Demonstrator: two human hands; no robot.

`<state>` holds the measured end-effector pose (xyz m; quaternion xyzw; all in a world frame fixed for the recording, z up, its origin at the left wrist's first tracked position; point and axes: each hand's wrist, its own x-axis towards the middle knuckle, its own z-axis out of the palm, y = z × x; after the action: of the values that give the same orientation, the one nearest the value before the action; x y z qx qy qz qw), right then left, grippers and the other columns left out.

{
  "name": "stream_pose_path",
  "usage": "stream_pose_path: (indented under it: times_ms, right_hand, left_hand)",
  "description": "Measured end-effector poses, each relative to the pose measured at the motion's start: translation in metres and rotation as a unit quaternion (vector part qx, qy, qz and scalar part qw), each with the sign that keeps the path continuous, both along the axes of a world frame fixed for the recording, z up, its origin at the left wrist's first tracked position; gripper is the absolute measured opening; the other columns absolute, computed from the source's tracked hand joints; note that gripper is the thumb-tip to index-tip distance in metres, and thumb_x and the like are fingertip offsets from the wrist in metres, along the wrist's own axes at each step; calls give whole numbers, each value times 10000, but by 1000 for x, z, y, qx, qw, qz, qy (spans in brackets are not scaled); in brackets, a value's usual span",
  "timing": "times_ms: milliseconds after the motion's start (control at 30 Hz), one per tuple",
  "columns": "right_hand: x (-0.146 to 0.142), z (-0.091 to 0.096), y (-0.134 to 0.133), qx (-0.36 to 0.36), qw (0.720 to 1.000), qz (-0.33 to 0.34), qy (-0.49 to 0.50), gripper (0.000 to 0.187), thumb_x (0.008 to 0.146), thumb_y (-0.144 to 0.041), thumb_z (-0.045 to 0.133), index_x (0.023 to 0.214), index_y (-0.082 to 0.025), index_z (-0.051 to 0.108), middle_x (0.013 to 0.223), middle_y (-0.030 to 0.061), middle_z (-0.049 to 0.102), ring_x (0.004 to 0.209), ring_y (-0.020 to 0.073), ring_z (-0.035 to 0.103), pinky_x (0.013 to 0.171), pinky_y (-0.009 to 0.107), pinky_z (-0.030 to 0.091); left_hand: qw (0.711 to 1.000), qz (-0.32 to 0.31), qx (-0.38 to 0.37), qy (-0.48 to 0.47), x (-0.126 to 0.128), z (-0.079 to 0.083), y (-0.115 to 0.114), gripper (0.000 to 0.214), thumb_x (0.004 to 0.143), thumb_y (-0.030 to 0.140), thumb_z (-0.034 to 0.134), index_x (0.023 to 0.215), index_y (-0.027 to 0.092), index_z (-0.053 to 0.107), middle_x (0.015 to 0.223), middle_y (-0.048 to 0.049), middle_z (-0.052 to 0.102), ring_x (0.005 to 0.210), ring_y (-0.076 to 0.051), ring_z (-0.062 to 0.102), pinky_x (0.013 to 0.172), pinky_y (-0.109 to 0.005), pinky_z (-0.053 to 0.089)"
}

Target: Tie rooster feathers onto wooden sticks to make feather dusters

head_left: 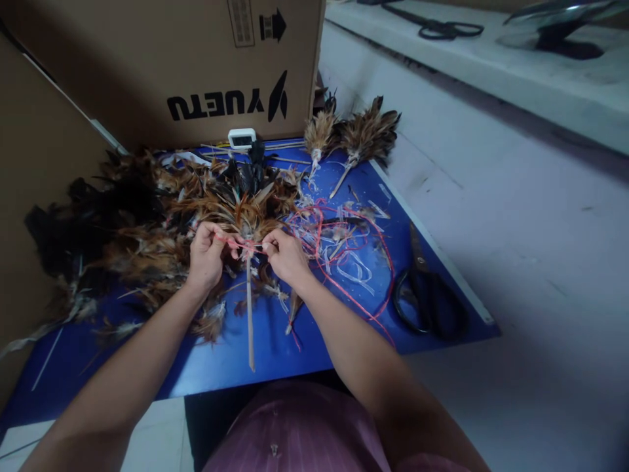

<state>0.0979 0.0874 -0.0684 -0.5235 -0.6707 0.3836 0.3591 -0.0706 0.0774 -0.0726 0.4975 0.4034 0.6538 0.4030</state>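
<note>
A bunch of brown feathers (240, 213) on a thin wooden stick (250, 314) lies on the blue table (275, 357). Red string (243, 245) is wound around the base of the bunch. My left hand (205, 255) pinches the string on the left side of the stick. My right hand (284, 255) pinches the string on the right side. The string is stretched taut between both hands. More red string (354, 262) trails in loose loops to the right.
A heap of loose dark and brown feathers (113, 229) covers the table's left. Black scissors (427, 295) lie at the right edge. Two finished feather bundles (354, 137) sit at the back. A cardboard box (171, 65) stands behind, with a small white device (242, 137) in front of it.
</note>
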Motion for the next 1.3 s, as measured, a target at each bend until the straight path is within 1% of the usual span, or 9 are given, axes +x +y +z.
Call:
stream_pose_path:
  times_ms: [233,400,567,767,867,967,1133,1233,1300]
  right_hand:
    - [1,-1,-2,39,999,28,-18,131,782,-94,491,755,-194,571,716,-10,601,700,135,552,754,260,416]
    - [2,0,-3,41,998,25,-31,134,775,-92,488,742,-191,573,719,-6,607,701,134,550,747,254,414]
    - [7,2,-3,28,999,1,-44,131,771,-101,500,724,-204,565,711,-14,618,719,144,565,753,261,418]
    - [9,4,-2,9,999,7,-33,124,781,-117,500,725,-201,572,716,-13,626,723,144,574,769,264,416]
    - [10,6,-2,1,999,15,-35,116,788,-131,507,730,-204,576,717,-16,626,722,145,572,774,268,419]
    - [11,7,-1,-2,1000,17,-26,110,781,-128,517,734,-206,579,717,-21,628,720,145,572,772,269,424]
    - [9,6,0,-10,1000,13,-9,105,764,-116,532,747,-200,594,721,-21,635,722,144,582,776,270,432]
    - [8,6,1,-18,1000,12,-9,100,765,-121,538,763,-192,608,722,-20,637,709,138,583,767,267,436]
    - [9,6,1,-21,1000,13,-8,98,765,-122,541,767,-191,610,721,-23,635,698,133,581,755,263,438]
  left_hand:
    - [1000,0,-26,4,0,-1,-3,310,786,405,686,812,207,449,540,67,539,489,-115,596,429,-204,499]
    - [998,17,4,66,-6,-7,-1,260,829,375,641,784,204,451,516,84,492,426,-82,533,466,-201,483]
    - [992,20,-12,127,-12,-10,0,245,856,392,596,788,207,450,516,84,472,423,-79,514,447,-197,472]
    - [979,20,1,201,-14,-7,-2,193,885,340,545,796,206,439,513,80,468,434,-80,484,452,-196,432]
    - [941,30,15,338,-15,0,-7,142,914,292,483,819,188,500,545,58,499,478,-82,483,509,-207,418]
    - [870,29,57,488,-18,6,-10,182,926,236,443,827,173,581,642,13,571,594,-104,535,607,-229,431]
    - [783,-43,132,607,-21,9,-14,254,947,256,415,842,169,630,759,-40,583,731,-148,560,686,-257,446]
    - [756,-64,118,641,-21,11,-17,274,950,280,414,846,163,639,753,-42,536,707,-151,532,675,-268,440]
    - [761,-62,112,636,-21,13,-20,262,946,271,422,850,163,641,771,-45,535,726,-154,532,695,-273,442]
